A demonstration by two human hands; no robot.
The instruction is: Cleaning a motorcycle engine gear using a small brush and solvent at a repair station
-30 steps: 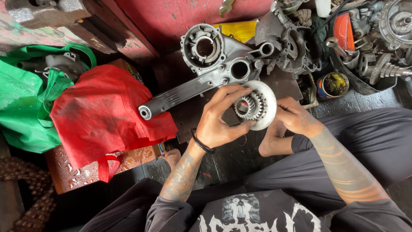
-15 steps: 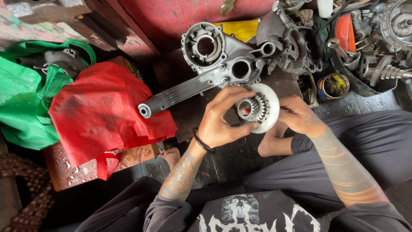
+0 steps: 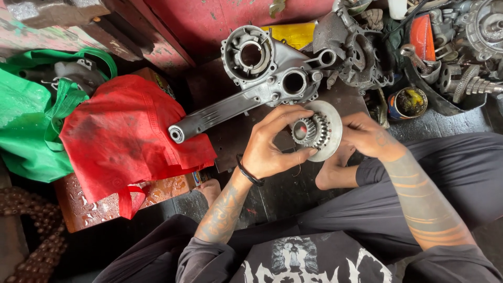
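I hold a round metal disc with a toothed gear hub point(image 3: 317, 131) up in front of me, between both hands. My left hand point(image 3: 275, 144) wraps its fingers around the gear hub from the left. My right hand point(image 3: 367, 137) grips the disc's rim from the right. Just beyond the disc, a grey cast-metal engine casing with a long arm point(image 3: 251, 86) lies on the dark floor. I sit cross-legged, with a bare foot point(image 3: 335, 175) under the disc.
A red cloth bag point(image 3: 126, 136) and a green bag point(image 3: 29, 126) lie at left. Several greasy engine parts and gears point(image 3: 461, 57) pile up at top right, beside a small tin of grease point(image 3: 409, 102). A red wall point(image 3: 220, 21) runs behind.
The disc has tilted a little and my left fingers have shifted around the gear hub. The casing and the bags have stayed put.
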